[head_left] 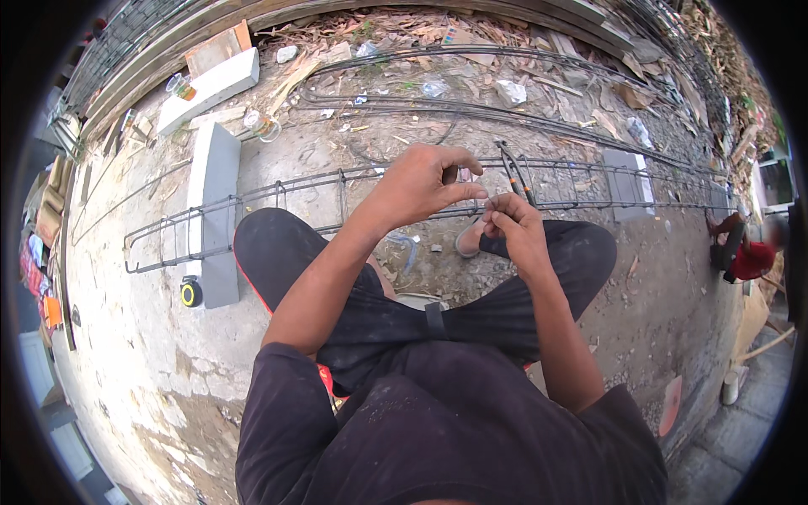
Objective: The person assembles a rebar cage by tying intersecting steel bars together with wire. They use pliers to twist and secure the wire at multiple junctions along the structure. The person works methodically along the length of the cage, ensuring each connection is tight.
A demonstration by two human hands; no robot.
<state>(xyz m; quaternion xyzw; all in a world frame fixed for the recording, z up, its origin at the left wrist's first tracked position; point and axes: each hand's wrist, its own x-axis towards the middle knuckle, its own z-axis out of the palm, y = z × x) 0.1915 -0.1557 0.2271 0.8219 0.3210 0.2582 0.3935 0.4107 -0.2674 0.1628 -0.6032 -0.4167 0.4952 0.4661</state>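
Observation:
In front of my chest, my left hand has bent fingers, with its thumb reaching toward my right hand. A small pinkish-white patch shows between its thumb and forefinger; I cannot make out what it is. The fingertips of my right hand are pinched together close to the left thumb, and anything in them is too small to name. Beyond my hands, a long cage of steel reinforcing bars with stirrups lies across two blocks. A pair of pincers leans on the cage just past my right hand.
The grey block on the left and another block on the right bear the cage. A tape measure lies by the left block. Loose bars, glasses and litter lie beyond. A person in red is far right.

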